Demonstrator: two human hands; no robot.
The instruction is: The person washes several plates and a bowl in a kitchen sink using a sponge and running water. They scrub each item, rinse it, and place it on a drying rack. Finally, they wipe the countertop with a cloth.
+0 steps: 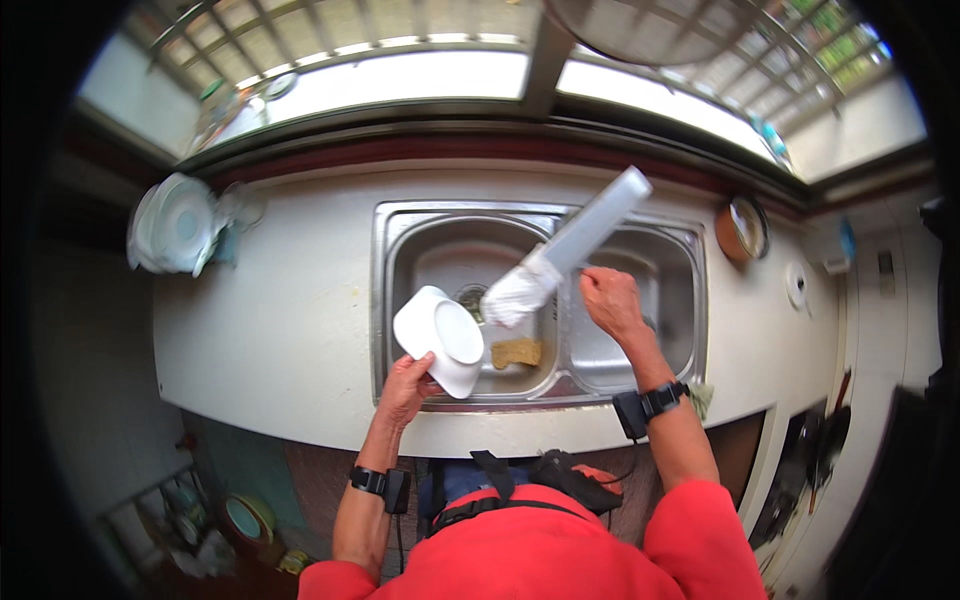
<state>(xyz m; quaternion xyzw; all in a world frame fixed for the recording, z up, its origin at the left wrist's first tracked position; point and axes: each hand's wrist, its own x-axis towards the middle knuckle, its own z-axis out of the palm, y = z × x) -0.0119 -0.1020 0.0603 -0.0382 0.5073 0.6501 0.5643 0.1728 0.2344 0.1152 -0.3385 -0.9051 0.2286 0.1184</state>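
My left hand [409, 386] grips the rim of a white bowl [439, 337], tilted so that its underside faces up over the left basin [420, 247]. A metal faucet spout [596, 217] slants across the double sink, and white cloth [521, 292] is wrapped around its end. Beside the spout, my right hand [611, 300] is curled over the right basin [671, 292], its fingers at what looks like a thin faucet lever. The fingers hide most of that lever. A tan sponge [516, 352] lies in the left basin, near the drain [472, 300].
Stacked dishes [180, 225] stand at the counter's left end, beside a clear glass [241, 206]. On the right are a brown pot [742, 229] and a white round lid-like object [796, 285]. A green cloth [701, 399] hangs by the sink's front right corner. A window frame [547, 67] runs behind.
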